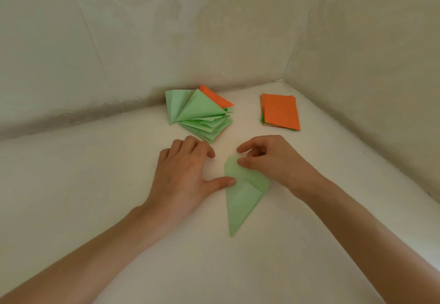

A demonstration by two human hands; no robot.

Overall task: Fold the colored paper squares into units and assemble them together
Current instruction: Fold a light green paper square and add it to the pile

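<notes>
Nearest me on the desk (119, 208) lies the green unit (240, 199), a half-folded kite with its point toward me. My left hand (183, 175) has a released grip, thumb pressing the unit's left edge. My right hand (269, 158) thumbs the far tip, fingers curled; pinching or not, I cannot tell. Next, I judge, that tip needs folding down squarely. Farther off sit the folded pile (202, 115), left, and the orange squares (281, 112), right.

A white tabletop (95, 184) meets 2 pale walls (142, 29), faintly patterned, perhaps wallpapered.
</notes>
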